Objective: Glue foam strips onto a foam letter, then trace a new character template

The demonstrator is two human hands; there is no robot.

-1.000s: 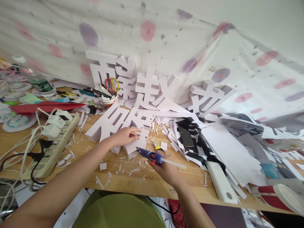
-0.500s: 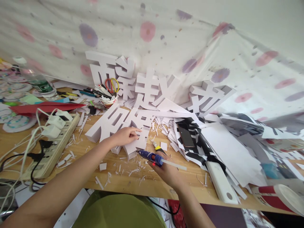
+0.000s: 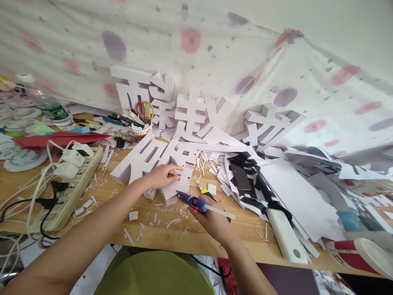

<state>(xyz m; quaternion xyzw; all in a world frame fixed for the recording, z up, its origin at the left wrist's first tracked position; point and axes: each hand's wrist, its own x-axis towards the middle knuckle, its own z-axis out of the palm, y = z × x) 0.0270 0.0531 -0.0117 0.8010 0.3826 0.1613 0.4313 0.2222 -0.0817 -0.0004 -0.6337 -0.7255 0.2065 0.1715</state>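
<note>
One slip of the right hand (image 3: 213, 221), gripping a glue gun (image 3: 188, 199), could smear the white character (image 3: 172, 191) under the left hand (image 3: 159, 176), whose grip is unclear.

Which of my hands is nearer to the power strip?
Left. The left hand is on the white paper character, to the right of the power strip; the right hand, holding the glue gun, is farther right.

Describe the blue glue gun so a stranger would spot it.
Over the wooden table, find the right hand. It grips the blue glue gun near a white character; unlike the yellow-and-black tool beside it, this has a pale stick jutting from its back.
</note>
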